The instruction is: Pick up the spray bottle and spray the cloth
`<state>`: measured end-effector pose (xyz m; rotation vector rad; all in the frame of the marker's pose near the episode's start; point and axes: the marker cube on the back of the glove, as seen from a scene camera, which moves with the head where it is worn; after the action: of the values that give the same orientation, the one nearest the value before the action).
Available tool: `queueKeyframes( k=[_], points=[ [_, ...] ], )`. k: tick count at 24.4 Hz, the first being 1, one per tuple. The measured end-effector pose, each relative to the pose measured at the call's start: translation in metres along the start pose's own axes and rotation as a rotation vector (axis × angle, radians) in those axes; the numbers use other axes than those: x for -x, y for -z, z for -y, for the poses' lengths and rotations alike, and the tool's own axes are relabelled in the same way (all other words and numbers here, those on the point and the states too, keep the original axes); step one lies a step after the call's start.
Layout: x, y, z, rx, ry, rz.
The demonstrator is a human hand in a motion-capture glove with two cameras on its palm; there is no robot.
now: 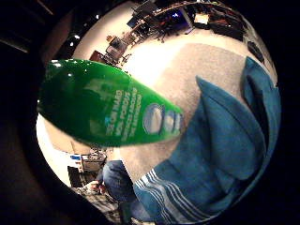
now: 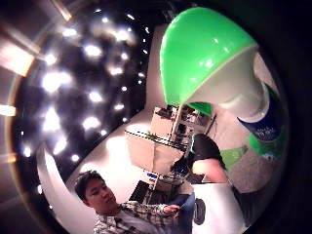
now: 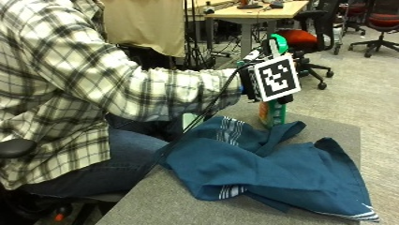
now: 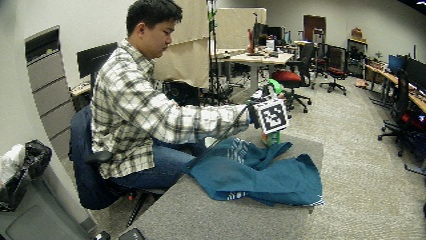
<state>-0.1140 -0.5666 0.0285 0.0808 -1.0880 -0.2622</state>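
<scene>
A green spray bottle [image 3: 272, 112] stands upright at the far side of the grey table [image 3: 174, 206], its base right by the cloth's far corner. My gloved right hand [image 3: 247, 84] grips it around the neck, just under the green spray head [image 3: 278, 43]. I cannot tell whether the base touches the table. The bottle's green body [image 1: 103, 108] fills much of the little finger side palm view, and its head [image 2: 204, 53] looms in the thumb side view. The blue cloth [image 3: 274, 173] with white stripes lies crumpled across the table, in front of and below the bottle [image 4: 273, 137].
The table's right edge [image 3: 358, 154] drops to carpeted floor. Behind it stand office chairs [image 3: 308, 40] and a desk [image 3: 255, 11]. The person's lap [image 3: 124, 154] presses against the table's left side. Bare table surface [image 4: 200, 215] shows at the near end.
</scene>
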Motion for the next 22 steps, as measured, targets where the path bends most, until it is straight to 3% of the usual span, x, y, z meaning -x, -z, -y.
queueKeyframes(
  k=[6,10,17,22],
  points=[
    [0.011,0.015,-0.03,0.1,-0.086,-0.052],
    [0.04,0.037,-0.088,0.123,-0.023,-0.199],
    [0.116,0.124,-0.317,0.215,0.095,-0.61],
    [0.12,0.119,-0.487,0.091,0.037,-0.94]
  ],
)
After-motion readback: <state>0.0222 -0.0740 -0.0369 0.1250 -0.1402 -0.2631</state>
